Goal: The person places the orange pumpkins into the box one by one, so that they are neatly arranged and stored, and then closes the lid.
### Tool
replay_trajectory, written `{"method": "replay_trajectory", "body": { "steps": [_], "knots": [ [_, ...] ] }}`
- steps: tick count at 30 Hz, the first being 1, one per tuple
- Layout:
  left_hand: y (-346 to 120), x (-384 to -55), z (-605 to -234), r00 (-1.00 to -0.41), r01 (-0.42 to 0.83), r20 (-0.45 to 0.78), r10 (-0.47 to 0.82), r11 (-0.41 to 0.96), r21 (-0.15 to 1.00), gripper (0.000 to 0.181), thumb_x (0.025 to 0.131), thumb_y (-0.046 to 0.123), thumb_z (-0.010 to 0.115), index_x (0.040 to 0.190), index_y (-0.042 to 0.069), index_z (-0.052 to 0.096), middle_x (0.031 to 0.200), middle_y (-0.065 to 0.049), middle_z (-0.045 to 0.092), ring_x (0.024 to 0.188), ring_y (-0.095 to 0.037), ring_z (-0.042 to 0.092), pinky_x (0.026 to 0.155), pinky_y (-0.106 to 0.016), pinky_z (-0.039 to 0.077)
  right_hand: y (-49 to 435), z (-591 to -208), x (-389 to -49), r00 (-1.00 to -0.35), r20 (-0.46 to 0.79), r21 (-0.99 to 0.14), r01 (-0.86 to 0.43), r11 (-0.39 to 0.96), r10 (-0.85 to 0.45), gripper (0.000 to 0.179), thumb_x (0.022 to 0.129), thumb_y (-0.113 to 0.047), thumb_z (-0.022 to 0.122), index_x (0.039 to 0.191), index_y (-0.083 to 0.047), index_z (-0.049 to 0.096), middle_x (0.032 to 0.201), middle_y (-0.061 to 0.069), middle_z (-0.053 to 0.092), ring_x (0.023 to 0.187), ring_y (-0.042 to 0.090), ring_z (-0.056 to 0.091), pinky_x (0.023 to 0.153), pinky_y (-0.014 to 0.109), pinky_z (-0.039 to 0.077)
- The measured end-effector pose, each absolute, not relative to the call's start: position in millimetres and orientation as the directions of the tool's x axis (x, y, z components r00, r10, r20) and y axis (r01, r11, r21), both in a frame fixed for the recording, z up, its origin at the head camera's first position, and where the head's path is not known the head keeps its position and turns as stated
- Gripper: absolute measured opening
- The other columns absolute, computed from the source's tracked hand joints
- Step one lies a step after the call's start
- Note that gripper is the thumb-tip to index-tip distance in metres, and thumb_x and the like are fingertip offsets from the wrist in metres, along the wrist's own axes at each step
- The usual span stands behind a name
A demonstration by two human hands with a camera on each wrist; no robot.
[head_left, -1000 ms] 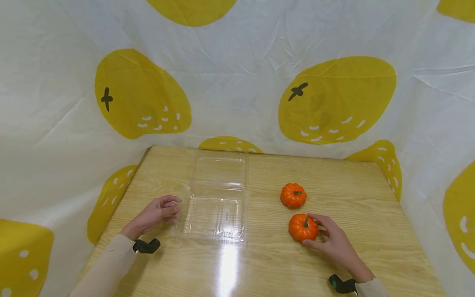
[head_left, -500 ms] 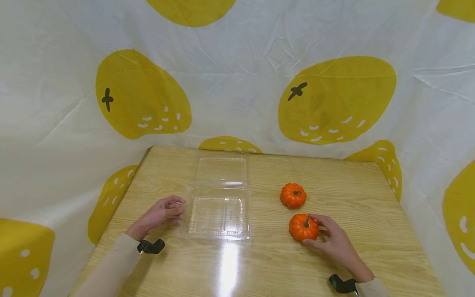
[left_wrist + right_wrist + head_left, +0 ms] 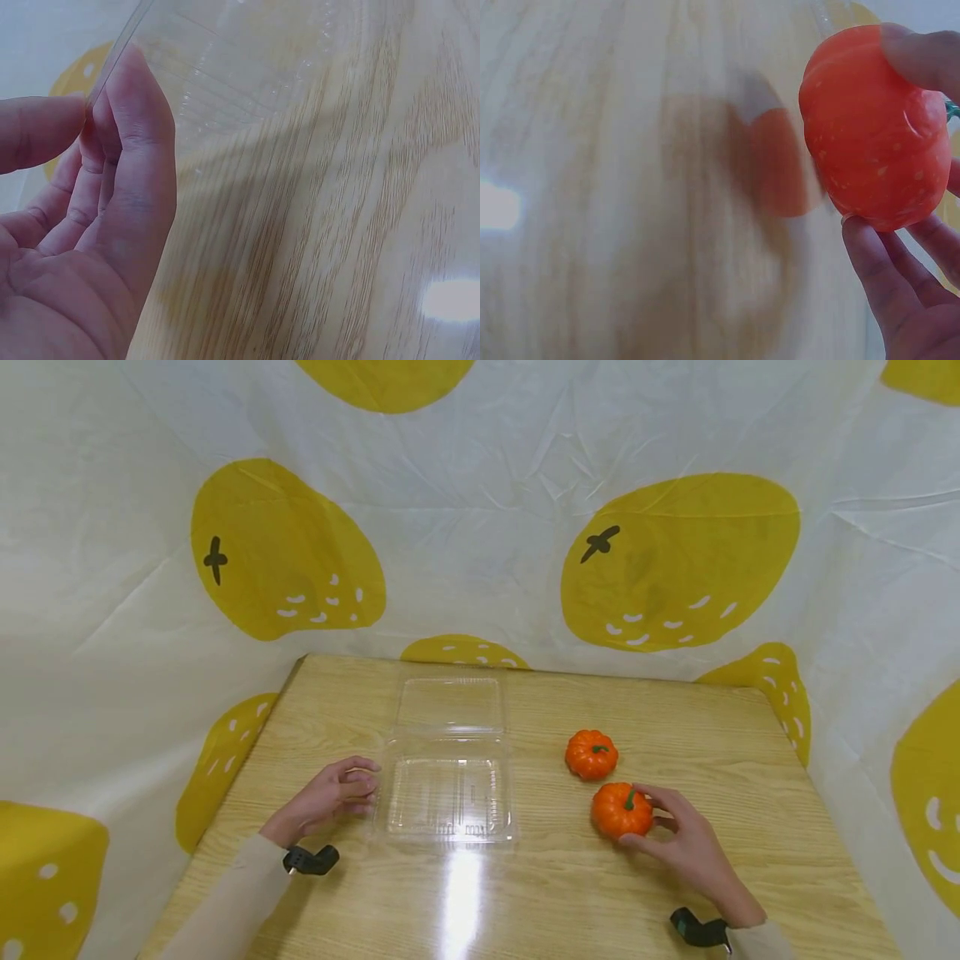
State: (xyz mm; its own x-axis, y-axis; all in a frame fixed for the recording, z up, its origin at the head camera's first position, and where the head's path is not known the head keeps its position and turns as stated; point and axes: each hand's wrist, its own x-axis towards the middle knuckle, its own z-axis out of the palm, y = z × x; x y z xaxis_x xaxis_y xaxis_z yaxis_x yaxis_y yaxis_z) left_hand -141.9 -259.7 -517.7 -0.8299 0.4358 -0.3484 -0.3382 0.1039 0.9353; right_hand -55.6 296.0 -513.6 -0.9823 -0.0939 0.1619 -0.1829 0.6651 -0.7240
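A clear plastic clamshell container [image 3: 446, 793] lies opened out on the table, its lid [image 3: 450, 703] toward the back. At its left edge is my left hand [image 3: 326, 797]; in the left wrist view, thumb and forefinger pinch the thin rim [image 3: 120, 49]. My right hand [image 3: 686, 839] grips a small orange pumpkin [image 3: 621, 811] with a green stem, thumb on one side and fingers on the other. In the right wrist view this pumpkin [image 3: 874, 135] is apart from the table, with its shadow and reflection beneath. A second orange pumpkin [image 3: 590, 756] sits just behind it.
The wooden table [image 3: 547, 893] carries a bright light reflection near its front. A white curtain [image 3: 472, 560] printed with yellow fruit hangs behind and along both sides of the table.
The container has slid a little to the right with my left hand. My right hand has raised its pumpkin and moved it slightly right. The second pumpkin has stayed put.
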Motion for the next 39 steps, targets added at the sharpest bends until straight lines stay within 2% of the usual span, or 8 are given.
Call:
{"method": "replay_trajectory", "body": {
  "steps": [7,12,23,33,39],
  "knots": [
    [-256.5,-142.6,-522.0,-0.830,-0.340,-0.347,0.437,0.095,0.935,0.051,0.104,0.013,0.062,0.141,-0.011,0.037,0.103,0.001,0.067,0.090,-0.009,0.068,0.083,-0.028,0.064,300.0,-503.9,-60.1,-0.983,0.165,-0.739,-0.180,0.650,-0.085,0.075,0.075,-0.019,0.094,0.141,-0.011,0.059,0.134,0.008,0.059,0.112,-0.021,0.046,0.086,0.005,0.052],
    [-252.0,-141.7,-521.0,-0.832,-0.343,-0.352,0.428,0.102,0.934,0.052,0.103,0.013,0.062,0.141,-0.011,0.037,0.104,0.000,0.066,0.090,-0.009,0.067,0.082,-0.028,0.063,300.6,-495.5,-62.9,-0.982,0.165,-0.739,-0.182,0.648,-0.088,0.077,0.076,-0.022,0.093,0.144,-0.017,0.058,0.135,0.005,0.059,0.113,-0.020,0.047,0.087,0.004,0.051],
    [-242.4,-141.4,-522.3,-0.835,-0.344,-0.362,0.414,0.120,0.931,0.051,0.103,0.014,0.062,0.142,-0.009,0.038,0.104,-0.001,0.065,0.091,-0.010,0.066,0.082,-0.028,0.063,291.9,-484.0,-67.6,-0.978,0.195,-0.749,-0.200,0.632,-0.078,0.075,0.077,-0.019,0.092,0.144,-0.017,0.058,0.136,0.004,0.058,0.115,-0.018,0.048,0.089,0.001,0.049],
    [-231.0,-142.6,-525.0,-0.834,-0.354,-0.364,0.415,0.104,0.929,0.055,0.102,0.016,0.066,0.144,-0.008,0.039,0.105,0.001,0.066,0.092,-0.010,0.067,0.082,-0.027,0.062,279.5,-477.9,-72.8,-0.975,0.211,-0.808,-0.213,0.550,-0.068,0.073,0.078,-0.011,0.091,0.143,-0.012,0.058,0.134,-0.012,0.055,0.115,-0.013,0.052,0.092,0.002,0.049],
    [-225.3,-142.0,-524.7,-0.831,-0.338,-0.343,0.438,0.092,0.937,0.055,0.102,0.016,0.065,0.143,-0.009,0.039,0.106,0.001,0.066,0.092,-0.010,0.066,0.082,-0.027,0.062,269.2,-476.3,-78.5,-0.967,0.246,-0.823,-0.243,0.513,-0.064,0.073,0.077,-0.006,0.090,0.142,-0.010,0.059,0.136,-0.003,0.056,0.117,-0.011,0.052,0.092,0.002,0.049]
  ]
}}
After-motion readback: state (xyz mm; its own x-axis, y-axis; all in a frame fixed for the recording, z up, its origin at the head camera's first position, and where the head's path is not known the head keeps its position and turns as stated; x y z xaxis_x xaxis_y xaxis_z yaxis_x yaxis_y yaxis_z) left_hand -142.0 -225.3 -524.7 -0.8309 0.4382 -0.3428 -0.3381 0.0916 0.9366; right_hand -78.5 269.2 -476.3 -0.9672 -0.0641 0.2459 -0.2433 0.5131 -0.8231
